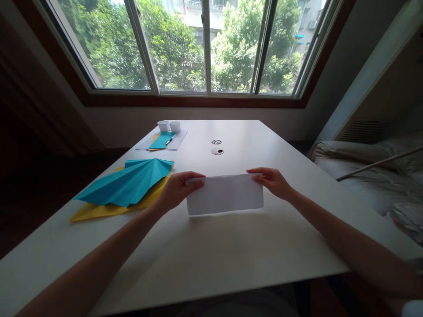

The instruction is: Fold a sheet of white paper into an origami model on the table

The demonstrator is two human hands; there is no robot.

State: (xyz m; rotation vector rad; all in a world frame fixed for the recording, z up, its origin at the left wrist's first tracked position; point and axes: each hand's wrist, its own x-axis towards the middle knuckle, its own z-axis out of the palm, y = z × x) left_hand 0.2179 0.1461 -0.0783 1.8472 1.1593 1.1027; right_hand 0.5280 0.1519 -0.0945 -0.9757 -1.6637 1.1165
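The wide white table [231, 246] carries all the work. On its left side lies a large blue paper folded into fan-like pleats [128, 182], resting on a flat yellow paper sheet [95, 211]. By its many creases that piece looks well advanced. At the middle of the table is the white rectangular paper [225, 196], its near edge down on the surface. It may be a sheet doubled over once, though the pale glare makes that hard to confirm. No pleats show in it, so I judge its folding barely begun. The left hand [176, 189] pinches its far left corner and the right hand [272, 181] pinches its far right corner. Far back sit a small teal paper [161, 141], a pen [170, 140] and two little white cups [169, 126].
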